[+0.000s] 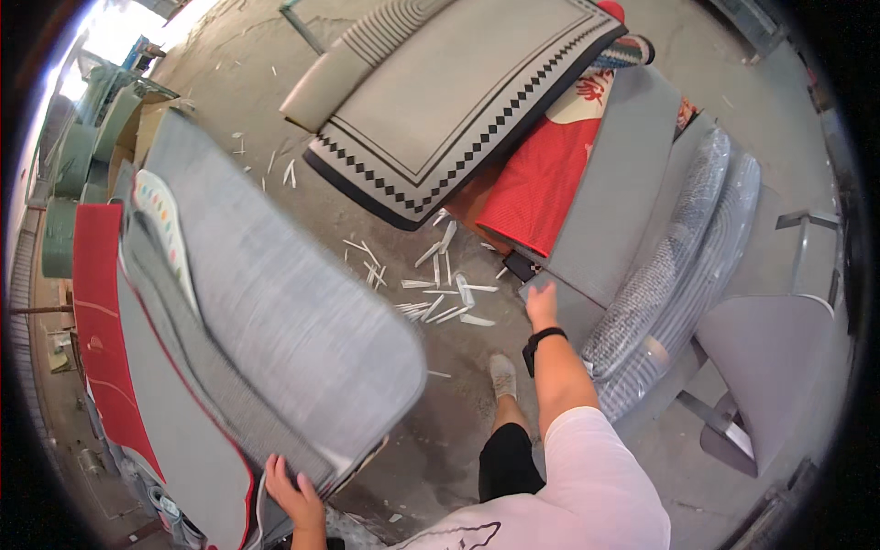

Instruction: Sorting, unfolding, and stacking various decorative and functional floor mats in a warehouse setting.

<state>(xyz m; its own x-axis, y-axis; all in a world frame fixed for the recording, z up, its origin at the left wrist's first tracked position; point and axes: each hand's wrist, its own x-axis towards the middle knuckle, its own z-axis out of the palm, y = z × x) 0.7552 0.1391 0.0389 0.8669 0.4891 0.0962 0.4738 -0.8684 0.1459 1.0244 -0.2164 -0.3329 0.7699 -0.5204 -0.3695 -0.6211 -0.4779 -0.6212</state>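
Grey mats fill the frame: one grey mat [275, 302] lies topmost on a stack at the left and centre-left, and its lower edge is gripped by the left hand [291, 500], fingers curled over the rim near the bottom of the picture. A second, grey mat panel [610, 202] slopes from the upper right toward the centre, and its near corner is pressed or grasped by the right hand [543, 305], which wears a black wrist band; whether those fingers are closed around the corner or laid flat on it cannot be told. For a clean lift, the corner would best be pinched fully before it is drawn, and the left stack kept steadied so that its layers are not dragged. White offcut strips [440, 284] on the concrete floor [458, 422] in the centre should be stepped around. The left stack's underside, the red mat [101, 348] beneath it and the rolled grey mats [678, 275] at the right are partly covered, and the frame's rim is dark and bent.
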